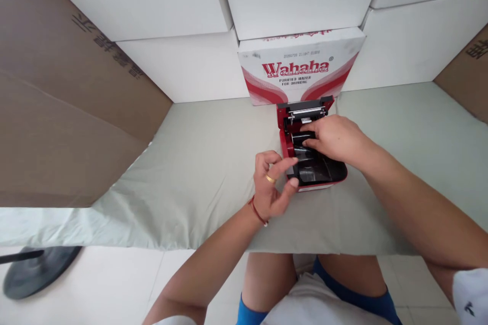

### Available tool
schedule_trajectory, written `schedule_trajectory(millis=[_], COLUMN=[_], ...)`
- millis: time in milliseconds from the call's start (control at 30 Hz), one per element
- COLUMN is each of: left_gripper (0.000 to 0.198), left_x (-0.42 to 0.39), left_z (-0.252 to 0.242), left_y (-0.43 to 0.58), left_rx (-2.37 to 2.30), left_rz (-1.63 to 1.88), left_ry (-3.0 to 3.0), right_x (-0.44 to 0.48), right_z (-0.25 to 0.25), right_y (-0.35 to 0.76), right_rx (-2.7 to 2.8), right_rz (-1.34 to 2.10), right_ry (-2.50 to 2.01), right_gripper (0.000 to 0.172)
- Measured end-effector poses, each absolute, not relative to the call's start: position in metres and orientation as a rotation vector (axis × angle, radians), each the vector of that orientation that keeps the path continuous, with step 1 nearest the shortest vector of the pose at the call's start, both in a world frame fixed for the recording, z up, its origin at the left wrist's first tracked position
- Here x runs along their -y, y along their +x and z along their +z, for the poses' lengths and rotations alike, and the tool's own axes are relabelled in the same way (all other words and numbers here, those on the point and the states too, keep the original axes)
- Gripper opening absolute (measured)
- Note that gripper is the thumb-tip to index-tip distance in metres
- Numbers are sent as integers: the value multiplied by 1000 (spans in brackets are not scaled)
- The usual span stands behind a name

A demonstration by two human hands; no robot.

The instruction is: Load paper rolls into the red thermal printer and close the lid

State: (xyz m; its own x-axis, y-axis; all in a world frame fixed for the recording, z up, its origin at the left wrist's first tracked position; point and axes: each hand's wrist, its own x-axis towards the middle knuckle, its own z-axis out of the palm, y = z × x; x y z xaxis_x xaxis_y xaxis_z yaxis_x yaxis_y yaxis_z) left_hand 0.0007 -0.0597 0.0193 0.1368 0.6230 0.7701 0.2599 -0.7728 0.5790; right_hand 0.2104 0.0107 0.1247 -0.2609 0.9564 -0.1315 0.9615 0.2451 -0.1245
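A small red and black label printer (310,162) lies on the cloth-covered table (206,162) with its lid open toward the back. My right hand (335,137) rests over the open black compartment, its fingers curled down into it and touching the parts inside. Whether they grip anything is hidden. My left hand (272,185) hovers at the printer's left front corner, palm up, fingers apart and loosely curled, the thumb close to the red edge. It holds nothing. A ring and a red wrist cord show on it.
A white and red Wahaha water carton (301,68) stands right behind the printer. White boxes (183,15) wall the back, brown cardboard (57,111) the left and far right. A black round stand base (34,269) sits on the floor at lower left.
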Motion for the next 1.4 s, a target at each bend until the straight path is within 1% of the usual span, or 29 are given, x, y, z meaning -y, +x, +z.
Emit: schedule_trajectory(millis=[67,200,267,300,333,367,400,433,467,500,533,567,600,700,800,867,967,1067,1133,1300,1400], left_gripper=[43,43,43,42,42,43,43,43,43,43,44,44,44,49,60,63,58,62,61,46,48], left_x=[63,65,65,65,66,66,66,66,66,66,66,66,66,65,60,54,46,42,41,37,33], left_z=[20,21,20,20,20,20,20,20,20,20,20,20,19,17,14,14,16,15,13,10,10], left_y=[3,6,6,6,6,5,5,5,5,5,5,5,5,5,1,-3,-6,-7,-8,-10,-10], left_rx=[-775,-760,-786,-798,-807,-811,-811,-809,-803,-797,-792,-793,-797,-790,-747,-778,-809,-777,-815,-918,-862], left_rz=[1644,1567,1577,1583,1587,1588,1588,1589,1589,1589,1587,1584,1584,1641,1785,1820,1718,1621,1593,1549,1546], left_ry=[2285,2438,2464,2473,2481,2486,2489,2490,2490,2489,2488,2486,2486,2463,2288,2069,1769,1639,1679,1996,1956], right_x=[-12,-10,-2,4,9,13,15,15,12,7,1,-6,-11,-10,13,30,49,57,60,62,64], right_z=[121,119,126,132,138,144,149,151,151,149,144,138,132,114,105,100,89,73,63,46,44], right_y=[208,207,213,217,222,227,231,234,236,237,238,237,237,236,242,248,258,266,269,270,267], right_rx=[-2430,-2478,-2559,-2609,-2664,-2729,-2807,-2891,-2968,-3035,-3092,-3143,-3184,-3236,-3317,-3426,-3535,-3556,-3618,-3743,-3712], right_rz=[-245,-199,-378,-533,-691,-805,-834,-759,-592,-399,-259,-206,-227,-375,-403,-403,-411,-416,-403,-388,-456], right_ry=[1887,1893,1856,1840,1855,1931,2080,2264,2439,2548,2561,2497,2402,2257,2207,2083,1892,1786,1712,1660,1747], right_gripper=[42,45,47,44,37,30,29,32,35,36,37,39,41,43,38,34,32,34,36,38,37])
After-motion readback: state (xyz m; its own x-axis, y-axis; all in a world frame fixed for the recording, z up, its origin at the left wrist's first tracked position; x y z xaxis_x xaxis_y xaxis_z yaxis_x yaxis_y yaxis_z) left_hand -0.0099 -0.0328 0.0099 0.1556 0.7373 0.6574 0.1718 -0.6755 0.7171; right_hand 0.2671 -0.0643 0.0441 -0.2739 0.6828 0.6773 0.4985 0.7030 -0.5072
